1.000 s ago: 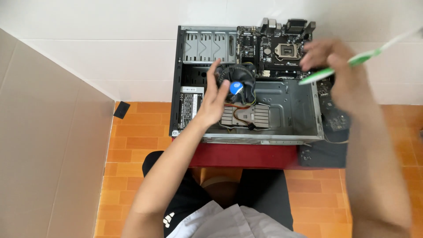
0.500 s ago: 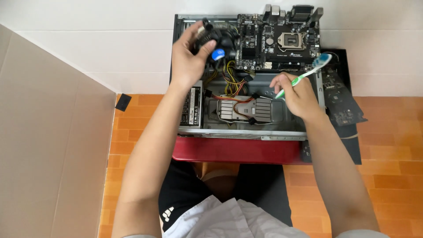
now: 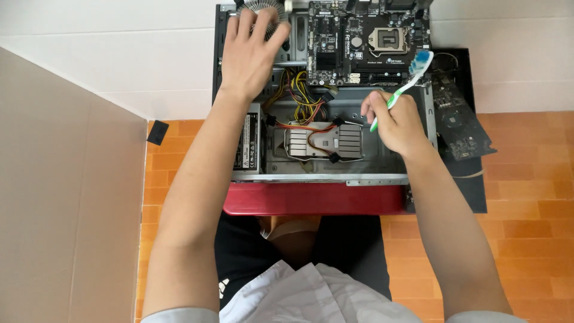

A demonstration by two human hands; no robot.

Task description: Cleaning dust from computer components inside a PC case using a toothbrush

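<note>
An open computer case (image 3: 335,173) lies on a red stool (image 3: 311,200), its top edge cut off by the picture. The left hand (image 3: 250,51) is spread flat over a round finned cooler (image 3: 263,7), hiding most of it. The right hand (image 3: 397,122) grips a green toothbrush (image 3: 402,90) over the motherboard (image 3: 365,45). A loose circuit card (image 3: 457,119) lies just right of the case.

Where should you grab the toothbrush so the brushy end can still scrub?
Grip the toothbrush low on its green and white handle, coming from the near side, as the right hand does. The handle is long and thin, and the blue bristle head tilts up and away over the motherboard, so it stays free.
</note>
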